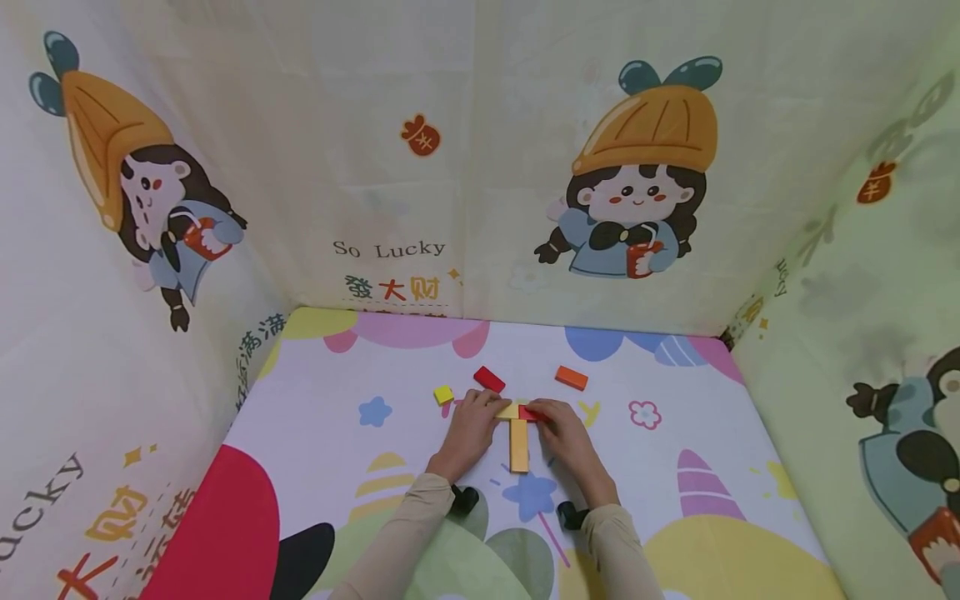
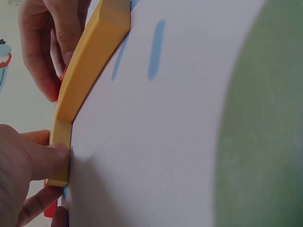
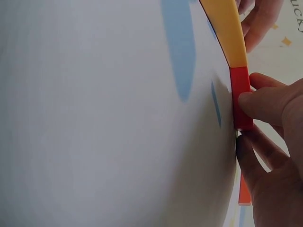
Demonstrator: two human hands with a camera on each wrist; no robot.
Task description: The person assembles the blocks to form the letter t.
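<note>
Three wooden blocks form a T on the patterned cloth in the head view. A long pale-yellow block is the stem, pointing toward the person. Across its far end lie a short pale-yellow block and a short red block, end to end. My left hand pinches the short yellow block, thumb on its near side in the left wrist view. On the other side my right hand grips the red block, its thumb pressed to the near face. Fingers behind the blocks are partly hidden.
Beyond the hands lie another red block, a bright yellow cube and an orange block. Printed cloth walls enclose the play surface at the back and both sides. A black wrist device sits at each sleeve.
</note>
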